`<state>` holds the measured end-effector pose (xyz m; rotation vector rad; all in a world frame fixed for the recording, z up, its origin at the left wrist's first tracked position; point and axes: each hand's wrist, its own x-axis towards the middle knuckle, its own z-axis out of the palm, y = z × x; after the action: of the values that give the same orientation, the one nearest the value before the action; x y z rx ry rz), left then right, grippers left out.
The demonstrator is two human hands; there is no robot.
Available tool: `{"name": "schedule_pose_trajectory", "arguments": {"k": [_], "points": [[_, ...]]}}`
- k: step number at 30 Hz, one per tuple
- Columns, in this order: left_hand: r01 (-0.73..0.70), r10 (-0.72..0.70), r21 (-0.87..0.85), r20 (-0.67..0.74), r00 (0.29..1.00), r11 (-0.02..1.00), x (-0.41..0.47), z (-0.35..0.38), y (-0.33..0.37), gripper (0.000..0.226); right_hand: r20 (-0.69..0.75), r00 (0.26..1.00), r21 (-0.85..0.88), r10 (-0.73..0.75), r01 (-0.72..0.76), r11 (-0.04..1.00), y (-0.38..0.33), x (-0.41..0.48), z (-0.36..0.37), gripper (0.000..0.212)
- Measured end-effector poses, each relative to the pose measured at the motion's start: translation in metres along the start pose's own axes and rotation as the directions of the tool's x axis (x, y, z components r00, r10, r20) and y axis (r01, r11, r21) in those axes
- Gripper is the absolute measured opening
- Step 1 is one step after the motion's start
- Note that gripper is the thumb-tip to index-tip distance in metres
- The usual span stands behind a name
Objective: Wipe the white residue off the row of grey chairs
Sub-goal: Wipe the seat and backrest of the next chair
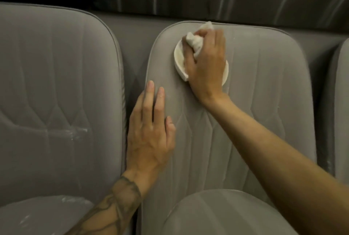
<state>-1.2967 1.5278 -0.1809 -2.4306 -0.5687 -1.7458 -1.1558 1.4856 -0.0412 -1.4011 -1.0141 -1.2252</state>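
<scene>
Our right hand [205, 60] clutches a bunched white cloth [194, 41] and sits over a white round dish [178, 58] against the middle grey chair [255, 102], close to its top edge at 12 o'clock. Our left hand [151, 136] lies flat, fingers straight, at 7 o'clock from it on the chair's left border. White residue [75, 132] streaks the left chair [56, 83] at 9 o'clock, well apart from the cloth. Open upholstery spreads toward 3 and 5 o'clock.

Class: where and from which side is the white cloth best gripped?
Probably its bunched middle, from the front, as the right hand does: the cloth is a loose wad facing the chair back, leaving only the front open.
</scene>
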Motion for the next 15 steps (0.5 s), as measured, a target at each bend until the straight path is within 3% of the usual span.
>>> {"name": "schedule_pose_trajectory", "arguments": {"k": [3,6,9,12,15], "points": [[0.006,-0.006,-0.031,-0.010,1.000,1.000,0.000,0.000,-0.002,0.061,0.165,0.985,0.071,-0.048,0.037,0.997,-0.009,-0.069,-0.023,0.024],[0.010,-0.011,-0.046,-0.017,1.000,0.999,0.000,0.000,-0.001,0.059,0.267,0.961,0.023,-0.076,0.073,0.997,-0.005,-0.089,-0.039,0.024],[0.011,-0.012,-0.040,-0.028,1.000,0.999,-0.001,0.001,-0.002,0.061,0.173,0.981,-0.020,-0.090,0.095,0.995,-0.005,-0.021,-0.019,0.026],[0.015,-0.016,-0.048,-0.019,1.000,0.999,-0.002,0.000,-0.001,0.061,0.060,0.998,-0.035,-0.022,0.024,0.999,-0.017,0.035,0.000,0.030],[0.032,-0.034,-0.113,-0.016,0.999,0.993,-0.001,-0.004,0.000,0.057,0.062,0.996,0.001,0.056,-0.056,0.998,-0.034,-0.012,0.000,0.024]]}}
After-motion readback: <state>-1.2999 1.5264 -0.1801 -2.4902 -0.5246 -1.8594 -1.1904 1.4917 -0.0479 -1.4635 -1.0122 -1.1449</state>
